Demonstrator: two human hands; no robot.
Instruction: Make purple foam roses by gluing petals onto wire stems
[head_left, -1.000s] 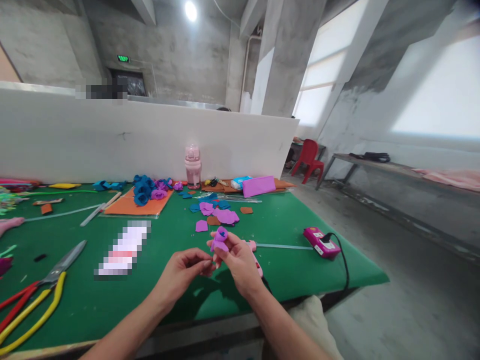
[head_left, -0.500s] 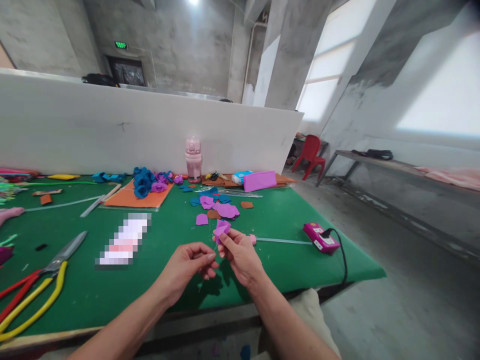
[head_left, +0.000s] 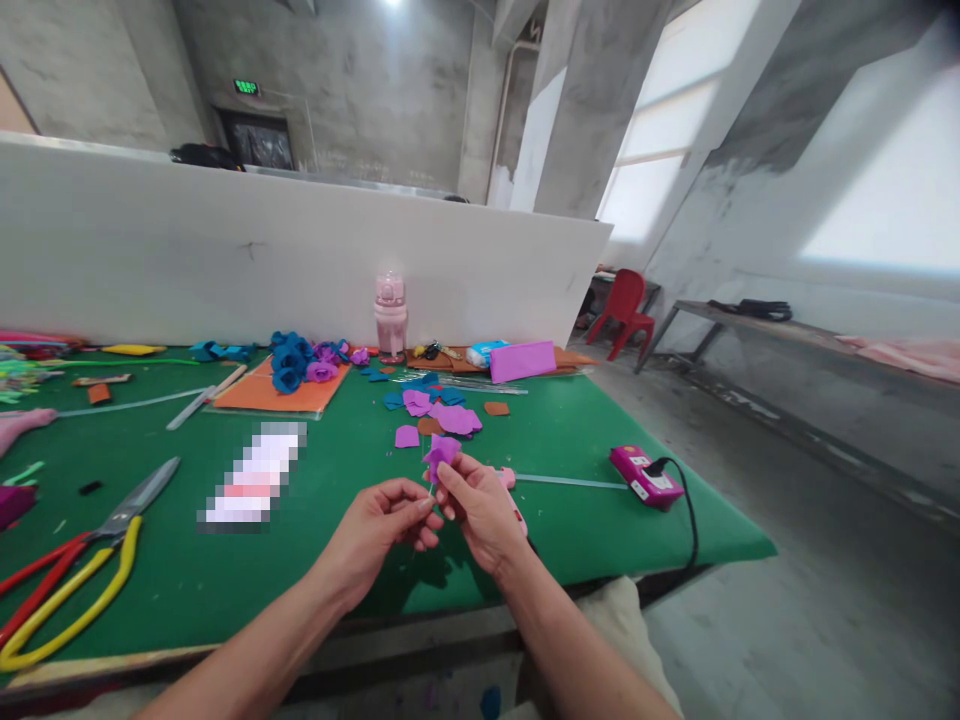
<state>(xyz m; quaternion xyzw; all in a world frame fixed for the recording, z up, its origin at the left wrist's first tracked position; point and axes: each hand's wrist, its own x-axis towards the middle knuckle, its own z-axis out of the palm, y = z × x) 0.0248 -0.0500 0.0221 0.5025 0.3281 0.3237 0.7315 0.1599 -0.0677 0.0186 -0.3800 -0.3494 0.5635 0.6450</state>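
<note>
A small purple crepe-paper flower (head_left: 441, 453) stands upright above the table, pinched at its base between the thumb and fingers of my right hand (head_left: 481, 512). Below it, my left hand (head_left: 381, 528) is closed on the thin pale stem (head_left: 431, 491). The two hands nearly touch. A pink glue gun (head_left: 508, 478), partly hidden by my right hand, lies behind it with a clear glue stick (head_left: 574, 482) pointing right. Just beyond the flower are loose purple petals (head_left: 456, 420), a single purple petal (head_left: 407, 436) and brown pieces (head_left: 496, 408).
Large scissors (head_left: 112, 540) with red and yellow handles lie open at left. Finished blue flowers (head_left: 291, 360) rest on an orange sheet (head_left: 259, 398). A pink bottle (head_left: 391, 320) stands against the white partition (head_left: 300, 250). At right sits a magenta power box (head_left: 646, 476) with a black cord.
My right hand's fingers have shifted on the purple paper, which now looks more gathered and upright. More of the glue gun shows. The view has moved slightly.
</note>
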